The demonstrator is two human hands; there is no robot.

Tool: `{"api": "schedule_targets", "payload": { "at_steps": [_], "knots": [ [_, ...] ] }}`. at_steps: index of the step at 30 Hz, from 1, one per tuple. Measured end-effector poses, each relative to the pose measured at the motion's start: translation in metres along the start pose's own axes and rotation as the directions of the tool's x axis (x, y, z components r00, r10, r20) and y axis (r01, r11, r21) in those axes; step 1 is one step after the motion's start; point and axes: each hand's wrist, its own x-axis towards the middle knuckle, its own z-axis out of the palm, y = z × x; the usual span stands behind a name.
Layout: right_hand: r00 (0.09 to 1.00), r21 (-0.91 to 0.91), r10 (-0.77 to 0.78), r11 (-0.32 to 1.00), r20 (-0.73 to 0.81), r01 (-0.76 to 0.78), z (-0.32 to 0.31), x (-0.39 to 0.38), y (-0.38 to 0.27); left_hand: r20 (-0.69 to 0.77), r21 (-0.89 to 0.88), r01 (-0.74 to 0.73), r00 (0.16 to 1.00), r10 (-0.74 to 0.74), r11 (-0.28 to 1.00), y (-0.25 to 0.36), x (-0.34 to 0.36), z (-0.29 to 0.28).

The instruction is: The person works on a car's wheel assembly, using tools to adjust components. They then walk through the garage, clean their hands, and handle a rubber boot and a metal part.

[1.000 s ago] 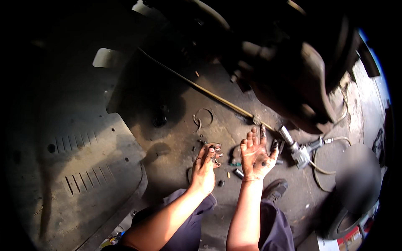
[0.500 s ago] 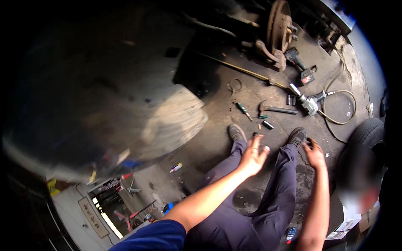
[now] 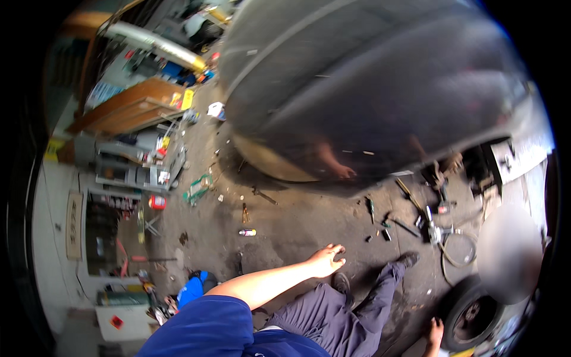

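Head view: the left grip (image 3: 327, 262) is loosely wide, fingers a little bent with nothing in it, perhaps only swinging free above the floor (image 3: 297, 217). Low at the picture's edge, I cannot tell whether the right grip (image 3: 436, 334) holds anything. Just right of it is the wheel (image 3: 473, 314), contact unclear, its hub face turned up toward the camera; it probably sits aside to keep the floor passable. Beyond and right of the left grip lie a socket (image 3: 386, 235), a hammer (image 3: 406, 226), a green-handled screwdriver (image 3: 371, 208) and an impact wrench (image 3: 436, 234), likely left there for easy reach. The hammer's long axis slants, its handle running rightward and back toward the person; the wrench's nose points away, toward the dark vehicle panel (image 3: 380, 89).
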Motion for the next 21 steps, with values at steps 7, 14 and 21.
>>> {"api": "schedule_targets", "payload": {
  "at_steps": [7,14,21],
  "knots": [
    [0.990,-0.417,0.076,0.909,0.115,-0.021,0.028,-0.112,-0.089,-0.326,-0.397,0.255,0.859,-0.396,0.882,-0.160,-0.213,-0.055],
    [0.956,-0.486,0.061,0.869,0.288,0.091,0.125,-0.092,-0.198,-0.485,-0.652,0.315,0.525,-0.699,0.689,-0.308,-0.405,0.006],
    [0.658,-0.286,-0.103,0.842,0.746,0.457,0.314,-0.114,-0.331,-0.385,-0.879,0.086,0.453,-0.804,0.469,-0.324,-0.394,-0.011]
  ]
}}
